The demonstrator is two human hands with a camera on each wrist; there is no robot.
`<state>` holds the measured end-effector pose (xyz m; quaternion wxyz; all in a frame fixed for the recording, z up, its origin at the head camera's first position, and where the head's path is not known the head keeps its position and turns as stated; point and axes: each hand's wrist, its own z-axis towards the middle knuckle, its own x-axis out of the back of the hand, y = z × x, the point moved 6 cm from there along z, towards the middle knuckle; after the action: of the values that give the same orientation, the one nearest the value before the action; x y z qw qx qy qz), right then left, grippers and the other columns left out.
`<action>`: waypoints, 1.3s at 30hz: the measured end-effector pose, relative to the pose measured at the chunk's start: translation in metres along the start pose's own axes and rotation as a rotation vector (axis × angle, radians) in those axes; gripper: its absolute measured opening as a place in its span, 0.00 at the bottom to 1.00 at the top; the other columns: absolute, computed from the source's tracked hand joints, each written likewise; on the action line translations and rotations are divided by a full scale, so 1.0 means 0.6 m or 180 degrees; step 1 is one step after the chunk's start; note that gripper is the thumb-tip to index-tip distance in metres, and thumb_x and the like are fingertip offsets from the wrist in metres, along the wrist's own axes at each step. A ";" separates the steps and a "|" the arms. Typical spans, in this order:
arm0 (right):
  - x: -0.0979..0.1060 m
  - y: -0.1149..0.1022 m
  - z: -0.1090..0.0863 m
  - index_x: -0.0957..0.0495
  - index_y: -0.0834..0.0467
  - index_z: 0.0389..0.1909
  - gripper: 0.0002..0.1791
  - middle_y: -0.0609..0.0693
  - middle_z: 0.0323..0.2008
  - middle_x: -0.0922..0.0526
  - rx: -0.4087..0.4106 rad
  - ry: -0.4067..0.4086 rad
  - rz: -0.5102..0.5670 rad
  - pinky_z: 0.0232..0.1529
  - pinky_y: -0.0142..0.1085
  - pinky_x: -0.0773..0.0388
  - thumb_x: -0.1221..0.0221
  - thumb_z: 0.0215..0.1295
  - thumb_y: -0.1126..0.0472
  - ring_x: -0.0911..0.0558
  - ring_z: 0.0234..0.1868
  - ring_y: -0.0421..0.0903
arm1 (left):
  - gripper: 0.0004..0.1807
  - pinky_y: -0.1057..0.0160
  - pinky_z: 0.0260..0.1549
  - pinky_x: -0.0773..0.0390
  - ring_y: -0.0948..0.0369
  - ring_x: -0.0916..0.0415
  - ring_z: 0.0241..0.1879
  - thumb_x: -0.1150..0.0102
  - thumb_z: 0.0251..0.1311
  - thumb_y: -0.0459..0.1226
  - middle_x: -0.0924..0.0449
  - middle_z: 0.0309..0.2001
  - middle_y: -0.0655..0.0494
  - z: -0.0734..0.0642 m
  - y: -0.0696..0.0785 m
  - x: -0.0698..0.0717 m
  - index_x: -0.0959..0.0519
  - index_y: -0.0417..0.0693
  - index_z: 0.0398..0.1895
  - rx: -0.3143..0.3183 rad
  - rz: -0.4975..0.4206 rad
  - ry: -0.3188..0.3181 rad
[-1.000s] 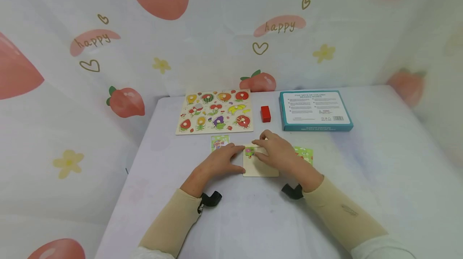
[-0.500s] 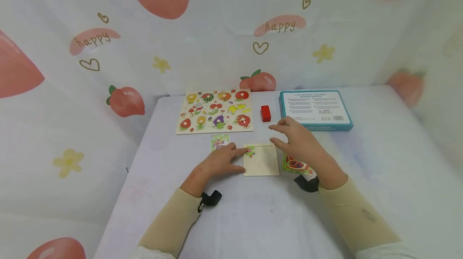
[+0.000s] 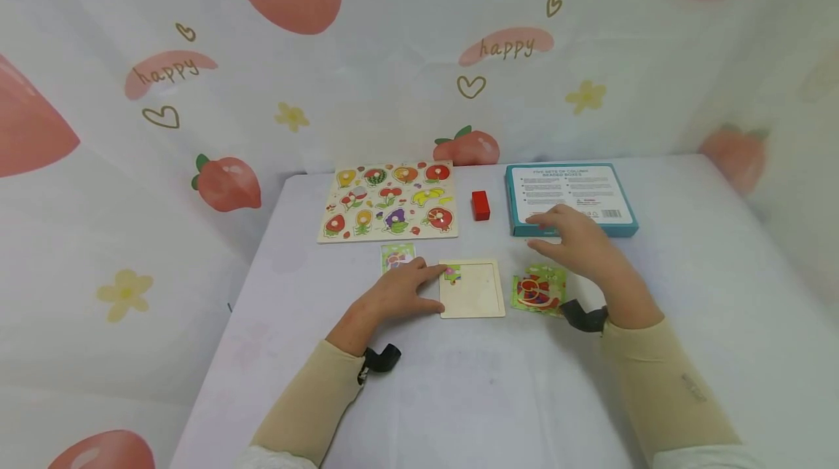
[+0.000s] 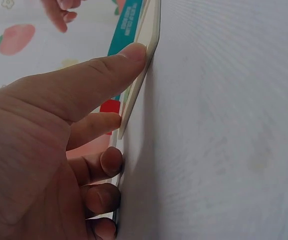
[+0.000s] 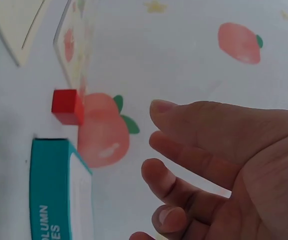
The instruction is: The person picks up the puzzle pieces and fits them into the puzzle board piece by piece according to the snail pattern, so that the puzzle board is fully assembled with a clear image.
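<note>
Your left hand, spread, touches the square pale-wood tray; a bump could shift its green-pink jigsaw piece. Right hand half-open, empty.

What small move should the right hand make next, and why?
Probably lower the empty right hand to the puzzle pieces beside the wooden tray and pick one: only a single piece sits in the tray, at its far left corner, and the left hand touches the tray's edge.

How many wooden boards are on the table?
2: the small pale square wooden board, touched by the left hand, and the larger rectangular fruit-picture board behind it, farther left.
</note>
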<state>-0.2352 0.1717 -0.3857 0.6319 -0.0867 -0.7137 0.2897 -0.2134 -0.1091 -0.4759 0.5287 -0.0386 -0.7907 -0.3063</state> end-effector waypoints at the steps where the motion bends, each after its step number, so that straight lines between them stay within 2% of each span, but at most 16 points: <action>1: -0.001 0.005 0.000 0.21 0.60 0.64 0.26 0.62 0.54 0.22 -0.0045 -0.0033 0.0009 0.56 0.56 0.25 0.33 0.68 0.55 0.24 0.55 0.61 | 0.41 0.60 0.42 0.27 0.59 0.31 0.43 0.30 0.60 0.55 0.30 0.49 0.57 0.000 0.000 0.000 0.32 0.63 0.77 0.0012 -0.0009 -0.0001; 4: -0.006 0.019 -0.001 0.20 0.60 0.63 0.26 0.62 0.52 0.21 -0.0133 -0.0126 0.0031 0.55 0.55 0.26 0.32 0.67 0.55 0.25 0.55 0.61 | 0.42 0.59 0.43 0.27 0.59 0.31 0.43 0.29 0.60 0.55 0.29 0.50 0.57 0.000 -0.002 0.000 0.32 0.63 0.77 0.0021 -0.0025 0.0007; 8: -0.014 0.039 0.001 0.19 0.61 0.61 0.24 0.59 0.48 0.21 -0.0189 -0.0235 0.0097 0.48 0.49 0.27 0.32 0.67 0.56 0.26 0.50 0.58 | 0.42 0.58 0.46 0.26 0.59 0.30 0.45 0.29 0.59 0.55 0.28 0.52 0.57 0.001 -0.004 -0.001 0.31 0.62 0.76 0.0013 -0.0066 0.0032; 14: -0.027 0.067 0.004 0.18 0.61 0.57 0.21 0.57 0.47 0.21 -0.0278 -0.0455 0.0259 0.44 0.46 0.27 0.32 0.66 0.57 0.27 0.48 0.56 | 0.45 0.55 0.56 0.26 0.58 0.29 0.52 0.28 0.58 0.55 0.27 0.59 0.56 0.002 -0.007 -0.003 0.34 0.59 0.78 0.0070 -0.0164 0.0058; 19: -0.043 0.087 0.006 0.17 0.60 0.53 0.19 0.56 0.46 0.22 -0.0488 -0.0693 0.0421 0.43 0.46 0.28 0.30 0.64 0.56 0.27 0.48 0.56 | 0.47 0.53 0.62 0.29 0.58 0.29 0.57 0.26 0.57 0.54 0.27 0.63 0.55 0.003 -0.009 -0.003 0.35 0.56 0.78 0.0122 -0.0262 0.0079; 24: -0.062 0.096 0.009 0.17 0.60 0.48 0.17 0.55 0.40 0.22 -0.0587 -0.0912 0.0479 0.44 0.46 0.28 0.28 0.61 0.58 0.25 0.45 0.55 | 0.47 0.55 0.58 0.27 0.59 0.29 0.52 0.26 0.57 0.54 0.26 0.57 0.56 0.002 -0.009 -0.003 0.35 0.55 0.78 0.0129 -0.0252 0.0078; 28: -0.077 0.094 0.012 0.18 0.60 0.48 0.19 0.54 0.39 0.21 -0.0622 -0.1016 0.0414 0.44 0.46 0.28 0.27 0.58 0.58 0.25 0.43 0.54 | 0.47 0.57 0.52 0.26 0.59 0.29 0.47 0.27 0.57 0.55 0.27 0.52 0.58 0.003 -0.010 -0.004 0.34 0.56 0.78 0.0130 -0.0205 0.0068; 39: -0.094 0.085 0.017 0.19 0.59 0.43 0.16 0.53 0.40 0.18 -0.0682 -0.1015 0.0178 0.45 0.47 0.25 0.26 0.57 0.62 0.23 0.43 0.54 | 0.46 0.56 0.50 0.26 0.58 0.30 0.47 0.30 0.59 0.56 0.29 0.55 0.54 0.003 -0.007 -0.003 0.36 0.56 0.79 0.0053 -0.0071 0.0042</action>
<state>-0.2471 0.1829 -0.4607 0.4897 -0.1263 -0.8288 0.2396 -0.2156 -0.1114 -0.4799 0.5308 -0.0233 -0.7901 -0.3058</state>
